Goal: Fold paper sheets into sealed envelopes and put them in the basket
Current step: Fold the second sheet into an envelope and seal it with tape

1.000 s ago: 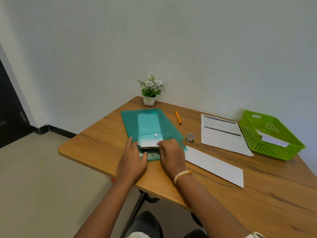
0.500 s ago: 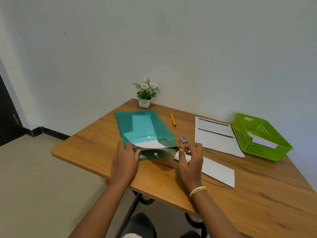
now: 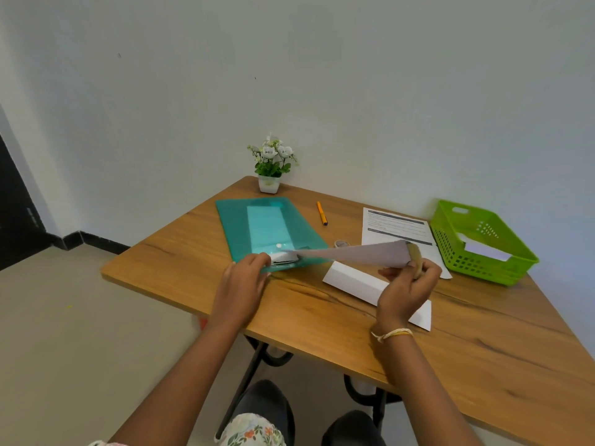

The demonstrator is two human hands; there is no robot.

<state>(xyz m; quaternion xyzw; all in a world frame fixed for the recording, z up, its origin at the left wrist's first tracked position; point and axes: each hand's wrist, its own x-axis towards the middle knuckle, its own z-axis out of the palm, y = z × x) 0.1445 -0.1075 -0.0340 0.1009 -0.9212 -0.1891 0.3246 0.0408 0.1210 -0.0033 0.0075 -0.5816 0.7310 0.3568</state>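
Tape roll (image 3: 342, 243) sits behind your pinched paper sheet (image 3: 360, 254); right hand (image 3: 407, 289) pinches it, left hand (image 3: 241, 286) presses teal folder (image 3: 231, 226).

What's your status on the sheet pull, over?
Right hand pinches a paper sheet, half out of the teal folder. Left hand presses the folder's mouth. Folded paper lies below the sheet.

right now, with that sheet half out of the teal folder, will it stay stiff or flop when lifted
Probably floppy: the paper sheet is thin and hangs in the air between the teal folder and the right hand, which pinches one corner. Likely very light, since that small grip carries it. It may crease if pulled hard while the left hand presses the folder's mouth.
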